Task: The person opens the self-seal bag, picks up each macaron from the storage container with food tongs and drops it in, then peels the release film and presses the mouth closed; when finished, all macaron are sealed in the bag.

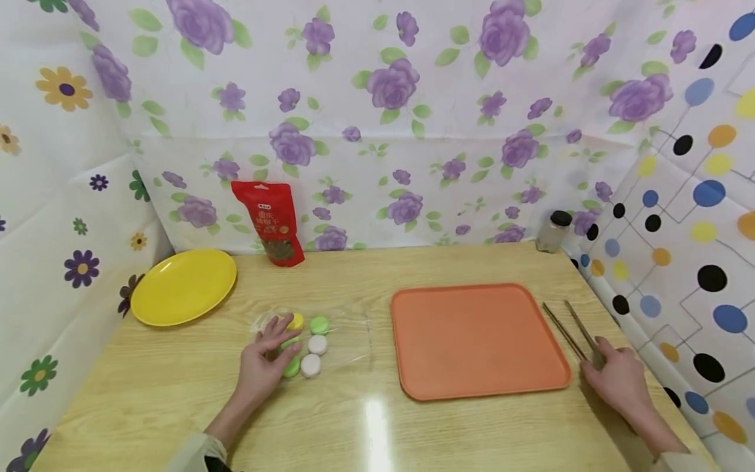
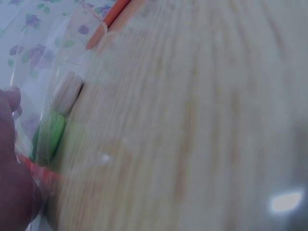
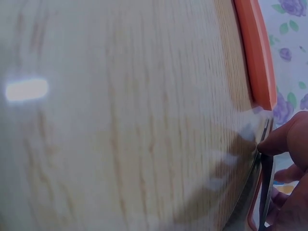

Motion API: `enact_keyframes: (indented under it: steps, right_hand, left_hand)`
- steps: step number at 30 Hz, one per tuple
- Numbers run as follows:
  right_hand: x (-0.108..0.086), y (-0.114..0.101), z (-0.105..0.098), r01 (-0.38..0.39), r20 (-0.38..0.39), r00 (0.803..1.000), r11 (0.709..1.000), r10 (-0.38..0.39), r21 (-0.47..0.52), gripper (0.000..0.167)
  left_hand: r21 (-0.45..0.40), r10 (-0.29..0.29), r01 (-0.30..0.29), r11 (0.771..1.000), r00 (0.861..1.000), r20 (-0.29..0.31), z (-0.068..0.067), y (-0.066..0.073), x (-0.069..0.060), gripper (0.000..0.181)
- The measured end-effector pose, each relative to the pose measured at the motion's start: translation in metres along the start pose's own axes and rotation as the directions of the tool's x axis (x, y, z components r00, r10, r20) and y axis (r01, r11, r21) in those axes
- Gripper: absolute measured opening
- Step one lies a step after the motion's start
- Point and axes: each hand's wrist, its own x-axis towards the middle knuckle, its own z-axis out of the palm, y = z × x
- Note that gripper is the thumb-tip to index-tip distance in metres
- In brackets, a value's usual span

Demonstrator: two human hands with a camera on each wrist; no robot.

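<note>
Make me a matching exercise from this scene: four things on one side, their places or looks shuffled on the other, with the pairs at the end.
Things:
1. Tongs
2. Macarons
3. Tray
4. Jar

Places or looks:
A. Black-lidded, at the back right corner of the table
B. Close by the left hand
C. Held in the right hand
D. Flat and orange

Pairs: 1-C, 2-B, 3-D, 4-A

Left hand (image 1: 265, 359): fingers extended, slightly apart; left forearm (image 1: 229, 419) slants up and inward. Right hand (image 1: 617, 377): thumb and fingers pinching; right forearm (image 1: 657, 429) slants inward too.
</note>
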Motion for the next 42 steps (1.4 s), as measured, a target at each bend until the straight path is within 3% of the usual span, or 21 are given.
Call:
enact_keyframes:
  steps: [4, 7, 10, 12, 13, 14, 16, 18, 20, 23, 24, 26, 28, 30, 32, 35, 38, 42]
  right_hand:
    - [-0.002, -0.011, -0.007, -0.145, 0.068, 0.987, 0.989, 0.147, -0.033, 0.065]
    - [-0.007, -0.031, -0.008, -0.177, -0.025, 0.984, 0.984, 0.176, -0.020, 0.066]
    - [-0.013, -0.069, -0.007, -0.036, -0.188, 0.981, 0.997, 0.049, 0.073, 0.055]
    - [-0.017, -0.104, -0.006, 0.114, -0.252, 0.965, 0.979, -0.069, 0.169, 0.041]
    - [-0.020, -0.123, -0.006, 0.173, -0.239, 0.964, 0.958, -0.117, 0.229, 0.036]
    - [-0.023, -0.141, -0.004, 0.221, -0.215, 0.963, 0.930, -0.161, 0.295, 0.030]
    - [-0.031, -0.178, 0.001, 0.248, -0.107, 0.969, 0.855, -0.224, 0.456, 0.021]
    - [-0.040, -0.213, 0.008, 0.141, 0.104, 0.958, 0.757, -0.266, 0.638, 0.022]
    - [-0.050, -0.243, 0.018, -0.045, 0.305, 0.904, 0.644, -0.299, 0.764, 0.028]
    - [-0.060, -0.284, 0.038, -0.314, 0.508, 0.788, 0.482, -0.349, 0.818, 0.037]
    - [-0.062, -0.295, 0.046, -0.365, 0.535, 0.765, 0.443, -0.359, 0.819, 0.038]
    - [-0.062, -0.315, 0.061, -0.460, 0.578, 0.739, 0.368, -0.346, 0.808, 0.040]
    - [-0.059, -0.330, 0.075, -0.511, 0.596, 0.741, 0.315, -0.310, 0.800, 0.040]
    - [-0.055, -0.342, 0.087, -0.562, 0.609, 0.753, 0.238, -0.249, 0.792, 0.039]
    - [-0.053, -0.351, 0.098, -0.586, 0.609, 0.769, 0.163, -0.197, 0.793, 0.040]
    - [-0.053, -0.363, 0.110, -0.585, 0.589, 0.798, 0.073, -0.126, 0.808, 0.044]
    - [-0.055, -0.375, 0.118, -0.550, 0.550, 0.833, 0.017, -0.055, 0.835, 0.047]
    - [-0.057, -0.389, 0.127, -0.493, 0.493, 0.870, -0.014, 0.024, 0.870, 0.048]
  left_hand:
    - [-0.009, -0.008, 0.008, 1.000, 1.000, 0.016, 0.002, 0.017, 0.000, 0.020]
    - [-0.005, -0.013, 0.013, 1.000, 1.000, 0.017, 0.002, 0.022, 0.000, 0.020]
    - [-0.001, 0.000, 0.000, 1.000, 1.000, 0.011, 0.001, 0.022, 0.000, 0.020]
    - [-0.001, 0.010, -0.009, 1.000, 1.000, 0.002, 0.000, 0.022, 0.000, 0.020]
    - [-0.007, 0.015, -0.015, 1.000, 1.000, 0.000, 0.000, 0.026, 0.001, 0.019]
    - [-0.008, 0.020, -0.020, 1.000, 1.000, -0.004, 0.000, 0.026, 0.001, 0.020]
    - [-0.008, 0.024, -0.024, 1.000, 1.000, -0.009, -0.001, 0.026, 0.001, 0.020]
    - [0.008, 0.018, -0.018, 1.000, 1.000, -0.011, 0.000, 0.028, 0.001, 0.020]
    - [0.023, 0.016, -0.016, 1.000, 1.000, -0.007, 0.000, 0.029, 0.001, 0.020]
    - [0.035, 0.011, -0.011, 0.999, 1.000, -0.005, 0.001, 0.029, 0.001, 0.020]
    - [0.034, 0.010, -0.010, 0.999, 1.000, -0.007, 0.001, 0.029, 0.000, 0.020]
    - [0.027, 0.005, -0.005, 1.000, 1.000, -0.010, 0.001, 0.028, -0.001, 0.020]
    - [0.016, -0.002, 0.002, 1.000, 1.000, -0.010, 0.002, 0.028, -0.001, 0.020]
    - [0.003, -0.009, 0.009, 1.000, 1.000, -0.007, 0.004, 0.027, -0.001, 0.021]
    - [-0.003, -0.012, 0.012, 1.000, 1.000, -0.006, 0.004, 0.027, -0.002, 0.021]
    - [0.002, -0.012, 0.012, 1.000, 1.000, -0.011, 0.005, 0.027, -0.002, 0.021]
    - [0.015, -0.010, 0.010, 1.000, 1.000, -0.018, 0.005, 0.027, -0.001, 0.021]
    - [0.029, -0.007, 0.008, 1.000, 1.000, -0.022, 0.004, 0.029, -0.001, 0.021]
